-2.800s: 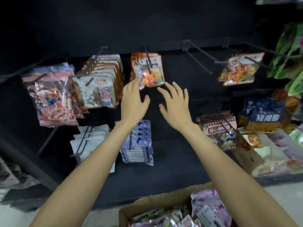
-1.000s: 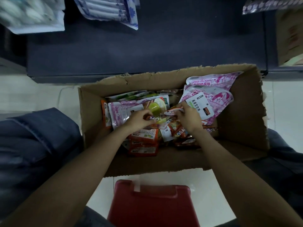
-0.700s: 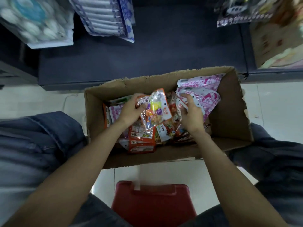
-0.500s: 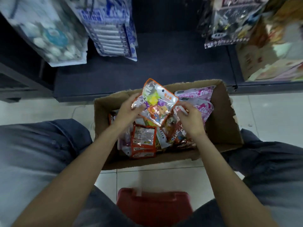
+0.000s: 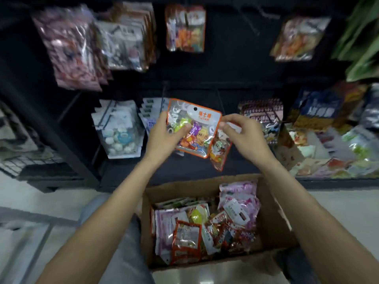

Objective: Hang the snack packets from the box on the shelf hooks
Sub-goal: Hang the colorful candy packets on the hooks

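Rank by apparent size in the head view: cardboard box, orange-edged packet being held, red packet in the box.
1. cardboard box
2. orange-edged packet, though nearer the camera
3. red packet

Two bare forearms enter from the near edge, one at left, one at right; no sleeves, cuffs, watch, bracelet or rings show on either. Left hand (image 5: 164, 138) and right hand (image 5: 244, 132) are ungloved, nails short as far as the blur allows. Legs in blue denim: the left knee (image 5: 114, 218) shows pale, washed-out fabric just left of centre, near the floor; a darker patch of the same denim (image 5: 291, 269) sits at the near right. No footwear in sight.
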A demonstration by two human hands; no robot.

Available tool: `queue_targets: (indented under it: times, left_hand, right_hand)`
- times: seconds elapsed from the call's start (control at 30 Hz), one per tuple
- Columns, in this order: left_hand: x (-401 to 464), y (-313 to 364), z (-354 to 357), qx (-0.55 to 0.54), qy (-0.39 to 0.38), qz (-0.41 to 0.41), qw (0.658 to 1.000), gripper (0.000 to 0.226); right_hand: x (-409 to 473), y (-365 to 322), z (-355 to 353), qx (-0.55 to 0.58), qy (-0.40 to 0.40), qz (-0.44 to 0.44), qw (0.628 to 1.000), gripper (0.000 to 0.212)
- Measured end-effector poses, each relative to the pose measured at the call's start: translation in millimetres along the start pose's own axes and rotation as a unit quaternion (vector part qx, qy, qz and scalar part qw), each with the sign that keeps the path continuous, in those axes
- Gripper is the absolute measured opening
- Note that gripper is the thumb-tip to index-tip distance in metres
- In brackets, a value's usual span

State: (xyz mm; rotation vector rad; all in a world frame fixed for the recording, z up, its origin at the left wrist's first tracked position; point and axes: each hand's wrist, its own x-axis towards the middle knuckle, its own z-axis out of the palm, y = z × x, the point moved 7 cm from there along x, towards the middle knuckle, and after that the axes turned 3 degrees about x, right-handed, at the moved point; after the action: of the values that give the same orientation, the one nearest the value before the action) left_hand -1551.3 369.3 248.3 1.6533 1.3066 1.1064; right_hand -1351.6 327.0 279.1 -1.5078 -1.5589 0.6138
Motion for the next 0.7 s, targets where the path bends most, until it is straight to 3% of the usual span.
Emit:
queue_targets:
  times: [0.1,0.27,0.37,0.7]
  left_hand:
    - [35.6,34.4,-25.5,0.009,0.039,0.047,0.998,0.034]
    - [77.6,77.6,-48.6,0.053,0.107,0.143,0.982,0.072]
    - [99.8,96.3,-51.1,0.082,0.103,0.215,0.968,0.056]
    - [159.0,103.0,-48.9,0.165,0.098,0.209,0.959,0.069]
  right_hand:
    - [39.0,-40.1,-12.1,-0.003,0.062,-0.042,0.997,0.014]
    - [98.9,-68.7,-23.1,0.000,0.134,-0.043,0.990,0.018]
    - [130.2,-75.2,-30.2,0.002,0.154,-0.025,0.988,0.019]
    - [185.8,-84.2,-33.0,-0.053,0.178,-0.018,0.982,0.021]
